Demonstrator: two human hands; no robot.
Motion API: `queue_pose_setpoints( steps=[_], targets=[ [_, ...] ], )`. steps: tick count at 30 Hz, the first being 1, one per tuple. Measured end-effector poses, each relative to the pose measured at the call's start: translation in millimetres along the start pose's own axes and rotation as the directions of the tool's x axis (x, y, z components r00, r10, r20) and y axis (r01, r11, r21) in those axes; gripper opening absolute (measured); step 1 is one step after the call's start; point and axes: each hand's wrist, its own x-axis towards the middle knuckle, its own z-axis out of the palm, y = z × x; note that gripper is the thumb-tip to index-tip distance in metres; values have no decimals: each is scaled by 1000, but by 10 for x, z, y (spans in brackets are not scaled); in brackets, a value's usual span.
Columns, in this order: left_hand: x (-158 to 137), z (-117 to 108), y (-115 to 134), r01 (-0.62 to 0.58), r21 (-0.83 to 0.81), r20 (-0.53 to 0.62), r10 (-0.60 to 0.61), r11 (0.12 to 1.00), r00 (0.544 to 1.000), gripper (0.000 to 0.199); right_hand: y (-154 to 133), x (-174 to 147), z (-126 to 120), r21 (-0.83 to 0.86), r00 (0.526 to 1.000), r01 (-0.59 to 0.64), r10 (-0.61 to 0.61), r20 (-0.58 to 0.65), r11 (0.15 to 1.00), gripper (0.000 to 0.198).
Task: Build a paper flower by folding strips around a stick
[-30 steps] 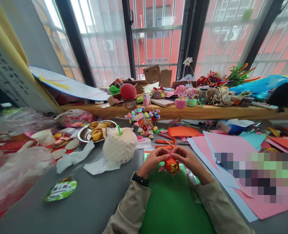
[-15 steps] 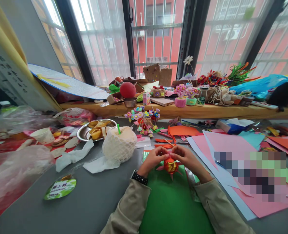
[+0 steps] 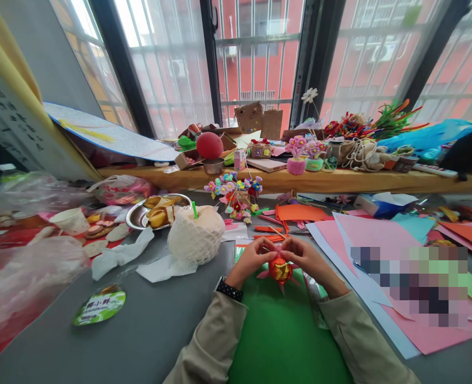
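Observation:
Between my hands is a folded paper flower with a gold and orange centre and pink petals sticking outward. My left hand pinches its far pink edge from the left. From the right, my right hand pinches the same edge, fingertips close to the left ones. The exact spot under the fingertips is hidden. Beneath the flower lies a green sheet. Just beyond my fingers are orange paper strips and a thin wooden stick.
A coconut in white netting with a green straw stands to the left, near a metal bowl holding peels. Pink paper sheets spread at the right. Pipe-cleaner flowers stand ahead, below a crowded window ledge.
Both hands stay at the same place on the paper flower. The flower has tilted very slightly; little else differs.

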Motion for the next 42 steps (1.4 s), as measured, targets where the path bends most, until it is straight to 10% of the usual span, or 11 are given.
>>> queue_pose_setpoints(
  steps=[22,42],
  targets=[
    [18,19,-53,-22,86,-72,28,996,997,17,-29,-34,17,-240,995,16,-40,-92,971,19],
    [8,-57,-47,52,-13,61,-51,999,997,25,-92,-66,-14,-91,995,-55,62,74,994,25]
  ],
)
